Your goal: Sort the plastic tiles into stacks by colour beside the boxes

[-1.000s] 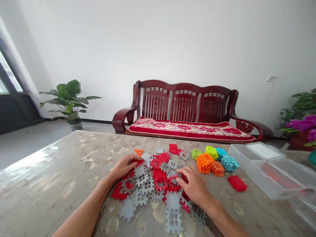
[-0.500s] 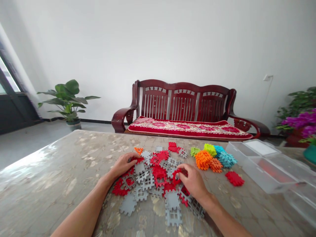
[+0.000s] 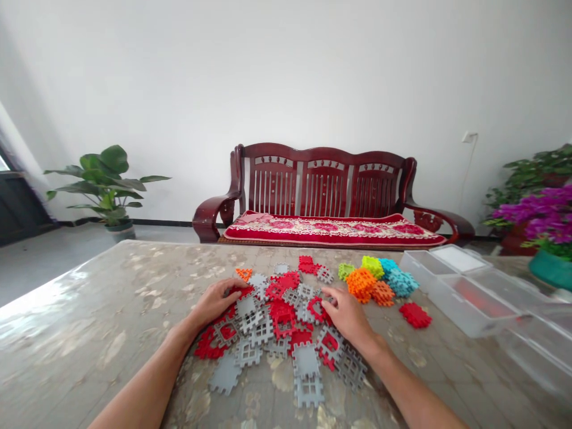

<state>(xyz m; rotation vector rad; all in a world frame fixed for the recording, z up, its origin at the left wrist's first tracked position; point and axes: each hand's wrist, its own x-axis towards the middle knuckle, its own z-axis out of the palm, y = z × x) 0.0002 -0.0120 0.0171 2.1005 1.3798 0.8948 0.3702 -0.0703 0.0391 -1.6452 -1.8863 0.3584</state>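
Note:
A mixed pile of grey and red interlocking plastic tiles (image 3: 261, 328) lies on the table before me, some solid and some with window-like openings. At its left edge rests my left hand (image 3: 217, 300), fingers and thumb apart over a red tile (image 3: 242, 291) that partly shows between them. On the opposite side my right hand (image 3: 348, 314) has its thumb and forefinger spread. Close to that thumb lies a red tile with a large hole (image 3: 315, 308), tilted on the grey pieces. A small orange triangular piece (image 3: 243, 274) sits beyond my left fingers.
Orange tiles (image 3: 360, 285), lime-green tiles (image 3: 372, 267) and blue tiles (image 3: 402, 282) are heaped at the right. Near them lies a red stack (image 3: 415, 315). Clear plastic boxes (image 3: 476, 322) stand at the table's right side. A wooden bench (image 3: 328, 187) is behind the table.
My right thumb and forefinger have opened off the red tile with the large hole, which now lies on the pile. My left hand stays in place; the view has turned slightly right.

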